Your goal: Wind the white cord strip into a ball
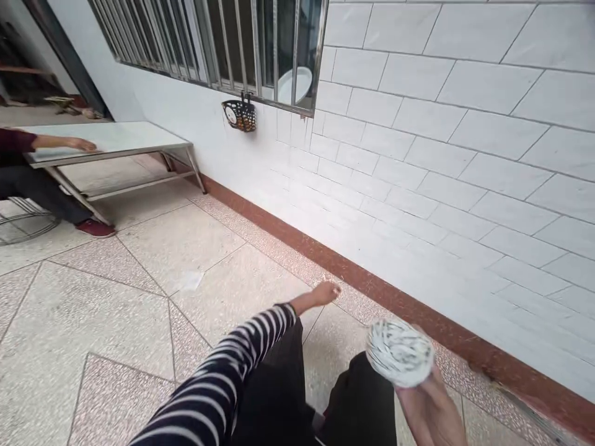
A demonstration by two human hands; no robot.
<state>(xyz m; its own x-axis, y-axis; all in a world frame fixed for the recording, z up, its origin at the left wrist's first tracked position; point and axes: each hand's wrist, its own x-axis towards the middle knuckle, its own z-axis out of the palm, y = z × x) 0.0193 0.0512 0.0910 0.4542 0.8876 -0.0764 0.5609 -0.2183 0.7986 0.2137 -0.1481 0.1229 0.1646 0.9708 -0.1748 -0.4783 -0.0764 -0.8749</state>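
The right hand point(430, 396) gripped a wound ball of white cord point(400, 353) at four o'clock from the left hand point(325, 293), whose hold was too blurred to tell, so handling cord seemed the step, the next move calling for a steady grip.

A white tiled wall point(418, 136) with a barred window point(223, 43) stands over a speckled floor point(125, 310).

The wound ball of cord point(400, 353) looks ridged and matt; the striped sleeve point(225, 371), soft cloth. Wall tiles point(488, 83) appear smooth, faintly glossy; window bars point(256, 46), shiny metal; the hanging basket point(246, 116), perforated plastic; the floor point(121, 316), speckled terrazzo.
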